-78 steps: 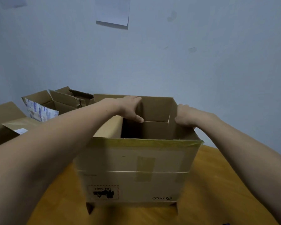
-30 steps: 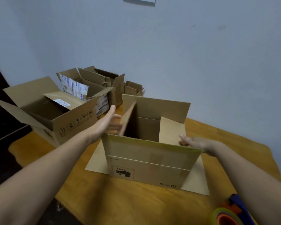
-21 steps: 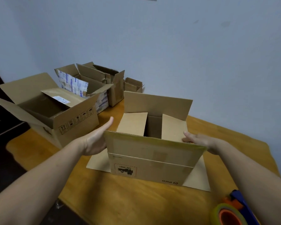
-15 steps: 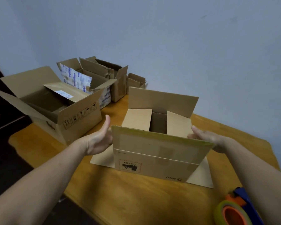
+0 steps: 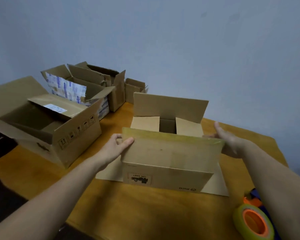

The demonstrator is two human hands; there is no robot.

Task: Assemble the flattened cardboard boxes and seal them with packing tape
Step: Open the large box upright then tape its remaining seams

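A brown cardboard box stands upside down on the wooden table, printed label inverted on its near wall. Its two short flaps lie folded inward with a dark gap between them. The far long flap stands upright. My left hand pinches the left edge of the near long flap, thumb on its outer face. My right hand sits at that flap's right edge with fingers straight. A roll of packing tape with an orange core lies at the lower right, partly behind my right forearm.
A large open box stands to the left on the table. Behind it sit an open box with blue printed tape, a taller dark box and a small box against the pale wall. The table edge drops off at the lower left.
My hands left the box's sides after the short flaps were folded in. The left hand now grips the near long flap; the right hand rose to that flap's right edge.
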